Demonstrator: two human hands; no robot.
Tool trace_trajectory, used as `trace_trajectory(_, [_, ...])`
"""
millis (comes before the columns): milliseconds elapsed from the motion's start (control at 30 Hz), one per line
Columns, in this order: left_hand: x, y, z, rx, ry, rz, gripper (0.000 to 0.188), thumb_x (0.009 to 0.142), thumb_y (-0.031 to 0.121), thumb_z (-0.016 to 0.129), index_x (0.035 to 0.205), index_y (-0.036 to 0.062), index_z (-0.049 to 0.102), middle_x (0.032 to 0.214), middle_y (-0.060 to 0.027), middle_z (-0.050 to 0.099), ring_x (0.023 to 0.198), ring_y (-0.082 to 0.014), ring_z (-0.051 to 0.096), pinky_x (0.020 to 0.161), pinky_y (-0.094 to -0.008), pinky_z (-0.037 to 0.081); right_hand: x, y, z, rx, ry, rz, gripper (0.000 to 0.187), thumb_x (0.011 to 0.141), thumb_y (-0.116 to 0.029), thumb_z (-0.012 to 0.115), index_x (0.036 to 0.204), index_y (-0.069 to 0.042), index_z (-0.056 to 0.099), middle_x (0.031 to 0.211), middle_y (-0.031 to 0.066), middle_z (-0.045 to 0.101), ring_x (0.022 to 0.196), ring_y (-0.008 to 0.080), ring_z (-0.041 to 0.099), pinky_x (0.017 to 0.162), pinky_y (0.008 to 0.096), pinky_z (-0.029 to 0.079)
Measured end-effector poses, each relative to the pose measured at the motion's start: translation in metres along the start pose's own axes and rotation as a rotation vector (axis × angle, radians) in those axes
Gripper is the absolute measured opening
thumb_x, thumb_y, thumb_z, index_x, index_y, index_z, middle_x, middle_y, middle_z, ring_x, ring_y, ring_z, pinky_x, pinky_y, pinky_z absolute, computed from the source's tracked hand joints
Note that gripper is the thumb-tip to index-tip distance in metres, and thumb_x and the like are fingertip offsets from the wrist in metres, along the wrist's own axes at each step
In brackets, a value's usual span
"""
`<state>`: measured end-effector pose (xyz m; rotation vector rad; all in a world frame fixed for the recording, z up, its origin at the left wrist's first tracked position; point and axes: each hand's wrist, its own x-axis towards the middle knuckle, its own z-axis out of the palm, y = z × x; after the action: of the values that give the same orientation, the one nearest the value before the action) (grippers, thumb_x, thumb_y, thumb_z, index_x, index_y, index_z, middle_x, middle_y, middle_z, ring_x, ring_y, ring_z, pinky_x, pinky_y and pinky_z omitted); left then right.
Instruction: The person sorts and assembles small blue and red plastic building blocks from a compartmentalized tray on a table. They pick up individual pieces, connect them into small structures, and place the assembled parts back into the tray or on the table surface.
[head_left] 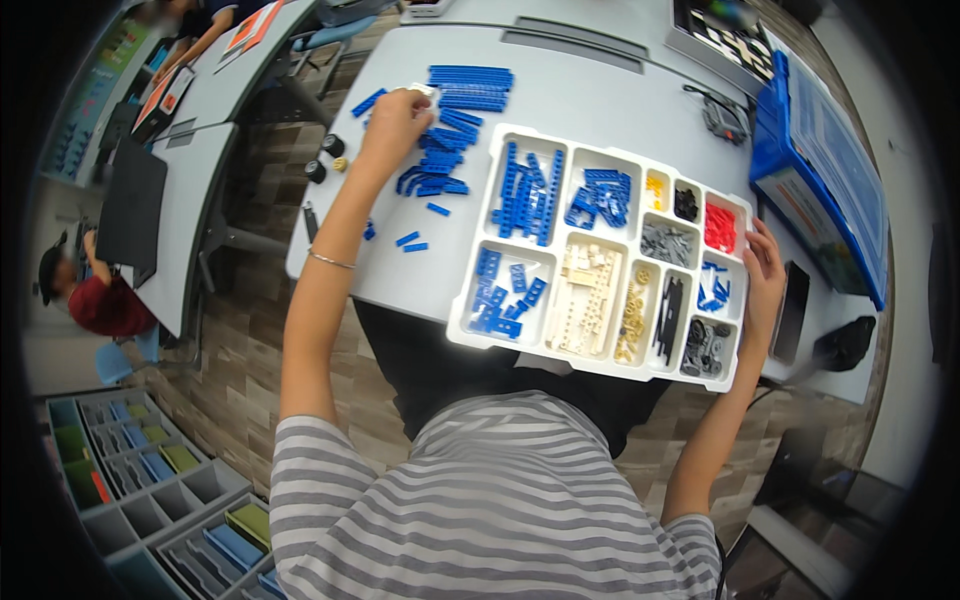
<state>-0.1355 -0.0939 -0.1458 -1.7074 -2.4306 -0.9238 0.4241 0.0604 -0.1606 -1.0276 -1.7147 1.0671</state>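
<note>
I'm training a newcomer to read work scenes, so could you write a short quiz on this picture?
1. Which of the person's hands is at the edge of the divided tray?
2. True or false: the red pieces and yellow pieces lie in separate compartments.
3. What lies on the table beside the left hand: a) green pieces, b) blue pieces, c) orange pieces?

Key: 1. The right hand; 2. True; 3. b.

Striped grey-and-white shirt (500,500), short-sleeved — black legwear (400,360) — thin silvery bracelet (332,263).
</note>
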Motion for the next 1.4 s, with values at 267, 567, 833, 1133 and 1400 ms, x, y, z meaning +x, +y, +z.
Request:
trace_trajectory(267, [-0.002, 0.006, -0.008, -0.101, -0.021, -0.051, 0.018, 0.083, 0.007, 0.077, 0.100, -0.0004, 0.077, 0.093, -0.0127, 0.076, 0.086, -0.0200, 0.072, 0.079, -0.0317, 0.057, -0.001, -0.006, 0.002, 0.016, 0.001, 0.034, 0.026, 0.093, -0.004, 0.065, 0.117, 0.005, 0.068, 0.153, 0.0134, 0.051, 0.128, 0.0225, 0.059, 0.111, 0.0335, 0.043])
trace_trajectory(567, [-0.056, 0.124, -0.057, -0.522, -0.106, 0.017, 0.016, 0.087, 0.006, 0.077, 0.103, 0.0025, 0.078, 0.098, -0.0071, 0.075, 0.086, -0.0121, 0.071, 0.075, -0.0245, 0.058, -0.002, -0.009, 0.003, 0.025, 0.009, 0.056, 0.026, 0.094, -0.005, 0.065, 0.118, 0.005, 0.068, 0.153, 0.0132, 0.051, 0.126, 0.0206, 0.060, 0.109, 0.0320, 0.044])
trace_trajectory(833, [-0.125, 0.210, 0.005, -0.535, -0.535, 0.461, 0.016, 0.087, 0.006, 0.072, 0.103, 0.0041, 0.072, 0.103, -0.0114, 0.067, 0.095, -0.0290, 0.065, 0.083, -0.0386, 0.055, -0.002, -0.008, 0.003, 0.042, 0.008, 0.076, 0.027, 0.094, -0.004, 0.065, 0.119, 0.006, 0.067, 0.154, 0.0138, 0.050, 0.125, 0.0205, 0.061, 0.108, 0.0324, 0.045])
trace_trajectory(1133, [-0.132, 0.196, 0.014, -0.439, -0.403, 0.485, 0.037, 0.085, 0.007, 0.073, 0.121, 0.0020, 0.064, 0.113, -0.0138, 0.064, 0.110, -0.0321, 0.060, 0.094, -0.0413, 0.052, -0.003, -0.011, 0.002, 0.037, 0.010, 0.073, 0.023, 0.093, -0.002, 0.064, 0.115, 0.003, 0.070, 0.151, 0.0112, 0.054, 0.132, 0.0217, 0.057, 0.113, 0.0339, 0.040])
trace_trajectory(1400, [-0.142, 0.206, 0.003, -0.416, -0.323, 0.462, 0.042, 0.089, 0.013, 0.073, 0.130, 0.0080, 0.063, 0.112, -0.0115, 0.065, 0.104, -0.0305, 0.063, 0.090, -0.0411, 0.053, -0.002, -0.007, -0.001, -0.004, 0.002, 0.066, 0.021, 0.095, -0.004, 0.063, 0.115, 0.002, 0.069, 0.152, 0.0134, 0.053, 0.144, 0.0268, 0.045, 0.120, 0.0376, 0.030])
